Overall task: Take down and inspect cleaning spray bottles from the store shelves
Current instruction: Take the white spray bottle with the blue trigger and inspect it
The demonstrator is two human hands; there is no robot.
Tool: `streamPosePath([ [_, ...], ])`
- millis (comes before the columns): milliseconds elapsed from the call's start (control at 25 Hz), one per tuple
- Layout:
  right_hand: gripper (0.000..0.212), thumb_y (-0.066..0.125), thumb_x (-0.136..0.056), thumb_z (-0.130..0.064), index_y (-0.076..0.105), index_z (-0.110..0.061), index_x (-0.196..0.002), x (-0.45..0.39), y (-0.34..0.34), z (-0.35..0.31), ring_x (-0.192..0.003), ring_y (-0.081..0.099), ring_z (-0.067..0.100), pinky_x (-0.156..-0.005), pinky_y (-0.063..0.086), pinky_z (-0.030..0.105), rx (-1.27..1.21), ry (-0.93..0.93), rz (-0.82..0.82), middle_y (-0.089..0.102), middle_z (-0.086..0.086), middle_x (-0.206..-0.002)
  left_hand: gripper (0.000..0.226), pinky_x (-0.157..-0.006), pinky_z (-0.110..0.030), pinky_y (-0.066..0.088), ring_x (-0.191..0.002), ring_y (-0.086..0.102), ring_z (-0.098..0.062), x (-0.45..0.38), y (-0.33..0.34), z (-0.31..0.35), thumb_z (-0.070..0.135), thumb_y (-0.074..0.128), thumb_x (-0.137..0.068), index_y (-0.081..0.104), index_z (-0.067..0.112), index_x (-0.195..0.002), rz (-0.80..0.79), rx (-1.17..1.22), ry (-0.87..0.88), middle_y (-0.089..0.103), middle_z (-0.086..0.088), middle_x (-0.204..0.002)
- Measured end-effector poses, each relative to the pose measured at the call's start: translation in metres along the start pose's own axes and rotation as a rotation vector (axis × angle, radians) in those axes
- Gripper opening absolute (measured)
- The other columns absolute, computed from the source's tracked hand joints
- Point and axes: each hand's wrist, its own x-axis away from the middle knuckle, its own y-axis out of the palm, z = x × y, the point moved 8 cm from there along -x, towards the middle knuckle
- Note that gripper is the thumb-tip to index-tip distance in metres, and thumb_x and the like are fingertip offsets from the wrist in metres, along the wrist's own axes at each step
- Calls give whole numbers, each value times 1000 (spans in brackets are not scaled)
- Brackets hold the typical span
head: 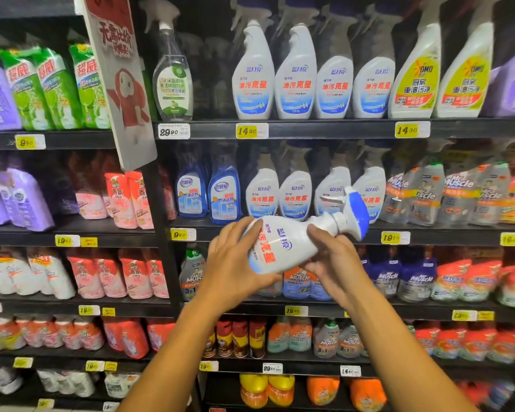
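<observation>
The left hand (pixel 231 263) and right hand (pixel 333 263) are gripping a white spray bottle (pixel 283 245) sideways, clear of the shelf (pixel 324 129), and it could be slipping if either loosely curled grip relaxes while turning.

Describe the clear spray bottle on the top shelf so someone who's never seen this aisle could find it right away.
Start at the red and white hanging sign on the upright between the two shelf bays. Immediately right of it, on the top shelf above the 29.90 price tag, stands the clear spray bottle. It is see-through with a green and white label, unlike the opaque white bottles further right.
</observation>
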Motion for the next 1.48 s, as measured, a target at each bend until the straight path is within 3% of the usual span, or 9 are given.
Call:
streamPosePath([
  [120,58,65,-82,-12,50,-2,-137,7,-4,9,-121,60,37,-84,57,54,-235,-23,15,63,22,-130,103,-114,-50,30,-141,25,-18,-5,-10,6,57,78,-64,32,20,-149,25,-102,116,32,-1,-155],
  [240,49,60,-85,-16,55,-7,-132,15,-7,14,-116,64,33,-82,59,50,-329,-76,29,67,18,-126,128,-115,-35,28,-147,16,-9,6,-5,-10,39,92,-57,8,37,-153,74,260,-144,10,17,-160],
  [400,34,59,-86,-21,65,-14,-119,23,-15,18,-114,66,33,-89,56,55,-385,-118,20,70,15,-120,117,-77,-16,56,-116,55,7,22,8,-20,8,90,-60,23,75,-127,132,786,-232,52,38,-123],
  [640,31,57,-89,-30,65,-16,-116,23,-20,8,-108,69,28,-86,55,53,-238,-133,-27,72,12,-117,87,-77,-33,60,-111,66,-19,30,14,-27,9,86,-68,44,38,-138,54,1130,-346,65,6,-122],
  [840,41,66,-83,-40,69,-9,-110,7,-8,-26,-80,69,24,-67,55,34,203,-121,12,74,13,-96,49,-71,-30,58,-104,70,-25,43,36,-13,24,74,-78,58,26,-125,-386,1185,-456,72,-5,-117],
  [1000,21,67,-86,-35,75,-16,-84,7,23,-26,-59,62,18,-57,50,26,348,-106,-94,69,8,-72,48,-89,-49,56,-108,69,-27,58,63,14,24,72,-83,54,19,-128,-530,1170,-481,71,-7,-119],
  [1120,20,62,-95,-29,76,-21,-83,10,31,-25,-60,62,15,-54,50,23,409,-151,-129,69,5,-70,47,-94,-53,50,-107,69,-27,61,66,16,24,72,-82,55,18,-125,-517,1141,-493,72,-6,-118],
  [1280,15,58,-99,-28,71,-25,-106,10,29,-30,-70,68,16,-60,53,27,467,-176,-104,73,1,-81,44,-79,-40,59,-106,70,-28,55,55,14,24,71,-80,59,27,-122,-450,1213,-472,71,-7,-119],
  [1480,35,54,-96,-16,55,-27,-129,-3,32,-36,-86,73,22,-69,59,33,419,17,-101,75,4,-104,55,-77,-48,61,-109,69,-23,35,35,29,24,68,-85,45,47,-130,-319,1439,-482,69,3,-124],
])
